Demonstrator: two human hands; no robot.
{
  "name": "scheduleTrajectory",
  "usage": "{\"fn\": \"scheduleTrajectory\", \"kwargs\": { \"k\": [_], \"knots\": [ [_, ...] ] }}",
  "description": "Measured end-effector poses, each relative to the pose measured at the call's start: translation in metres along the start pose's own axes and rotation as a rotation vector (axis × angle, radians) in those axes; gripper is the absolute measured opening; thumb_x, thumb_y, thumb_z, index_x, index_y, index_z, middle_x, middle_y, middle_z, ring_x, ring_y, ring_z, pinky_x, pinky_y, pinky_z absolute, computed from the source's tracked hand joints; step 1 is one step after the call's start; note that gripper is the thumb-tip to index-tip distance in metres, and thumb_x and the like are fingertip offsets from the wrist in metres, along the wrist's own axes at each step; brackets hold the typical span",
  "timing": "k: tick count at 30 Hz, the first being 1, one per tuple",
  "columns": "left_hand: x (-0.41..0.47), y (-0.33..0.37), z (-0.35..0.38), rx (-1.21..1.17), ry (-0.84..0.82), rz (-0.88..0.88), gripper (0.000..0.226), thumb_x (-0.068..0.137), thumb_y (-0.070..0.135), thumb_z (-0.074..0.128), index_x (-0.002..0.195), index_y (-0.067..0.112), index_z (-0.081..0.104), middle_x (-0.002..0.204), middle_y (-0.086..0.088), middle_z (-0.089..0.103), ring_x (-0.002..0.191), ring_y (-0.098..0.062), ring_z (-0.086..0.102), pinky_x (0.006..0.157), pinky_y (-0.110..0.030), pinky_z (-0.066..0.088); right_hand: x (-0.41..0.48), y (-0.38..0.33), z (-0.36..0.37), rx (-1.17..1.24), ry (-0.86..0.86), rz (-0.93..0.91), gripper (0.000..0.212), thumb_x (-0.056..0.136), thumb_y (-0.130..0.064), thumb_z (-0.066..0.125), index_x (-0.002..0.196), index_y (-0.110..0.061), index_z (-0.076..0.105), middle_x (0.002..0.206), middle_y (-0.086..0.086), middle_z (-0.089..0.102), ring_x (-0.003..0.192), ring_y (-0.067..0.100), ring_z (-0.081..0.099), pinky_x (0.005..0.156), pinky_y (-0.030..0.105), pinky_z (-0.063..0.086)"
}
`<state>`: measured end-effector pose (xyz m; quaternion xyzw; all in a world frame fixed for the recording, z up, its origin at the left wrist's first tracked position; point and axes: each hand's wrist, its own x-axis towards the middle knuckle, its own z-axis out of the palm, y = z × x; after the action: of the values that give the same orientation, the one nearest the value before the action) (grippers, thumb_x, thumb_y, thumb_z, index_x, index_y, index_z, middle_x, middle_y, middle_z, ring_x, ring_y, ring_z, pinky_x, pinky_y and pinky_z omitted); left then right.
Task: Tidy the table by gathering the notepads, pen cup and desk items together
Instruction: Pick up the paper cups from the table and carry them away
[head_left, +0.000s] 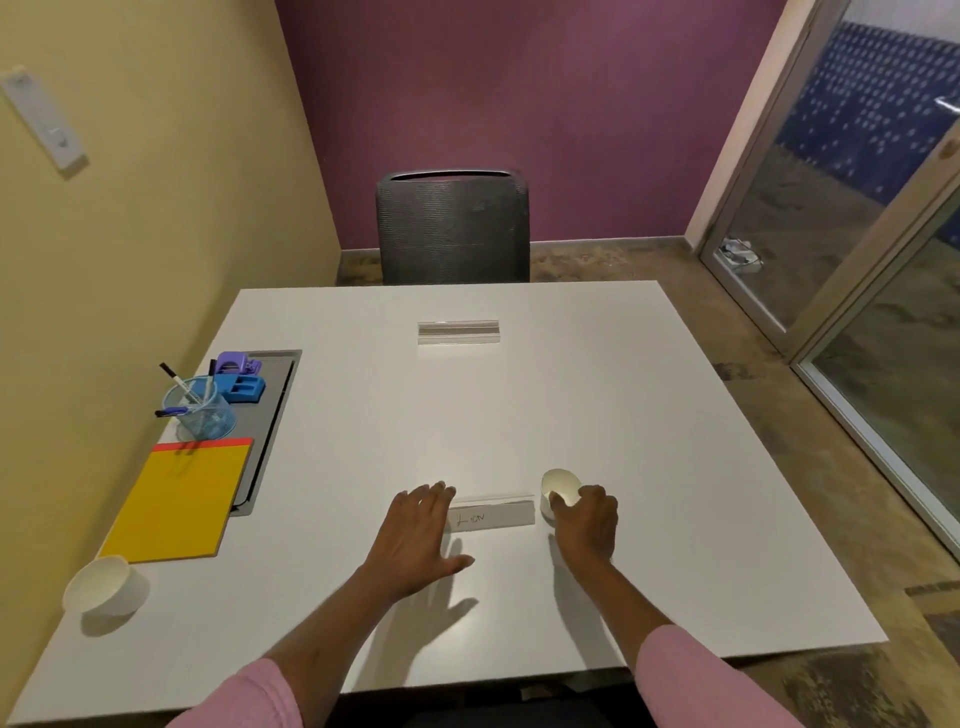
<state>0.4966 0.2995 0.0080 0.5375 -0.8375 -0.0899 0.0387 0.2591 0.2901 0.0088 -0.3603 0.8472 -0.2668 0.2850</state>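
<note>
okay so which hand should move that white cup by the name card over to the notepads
Right, probably. The right hand already has its fingers on the white cup, while the left hand lies flat beside the name card.
</note>
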Motion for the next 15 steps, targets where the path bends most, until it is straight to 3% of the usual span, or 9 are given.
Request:
{"fn": "scheduleTrajectory", "kwargs": {
  "k": [8,15],
  "knots": [
    [-0.057,-0.023,-0.027,0.025,0.044,-0.136,0.081,0.083,0.066,0.039,0.139,0.008,0.039,0.143,-0.012,0.046,0.127,-0.031,0.045,0.105,-0.041,0.036,-0.057,-0.032,0.02,-0.054,-0.127,-0.332,0.037,0.089,-0.03,0.063,0.118,-0.009,0.053,0.124,0.013,0.049,0.108,0.033,0.058,0.093,0.042,0.048],
    [-0.108,-0.075,-0.044,0.057,0.005,-0.297,0.077,0.091,0.065,0.019,0.15,0.015,0.02,0.156,-0.008,0.027,0.142,-0.026,0.026,0.117,-0.046,0.017,-0.115,-0.072,0.068,-0.144,-0.292,-0.583,0.054,0.089,-0.049,0.059,0.127,-0.012,0.05,0.13,0.008,0.048,0.124,0.026,0.046,0.103,0.04,0.042]
  ]
}}
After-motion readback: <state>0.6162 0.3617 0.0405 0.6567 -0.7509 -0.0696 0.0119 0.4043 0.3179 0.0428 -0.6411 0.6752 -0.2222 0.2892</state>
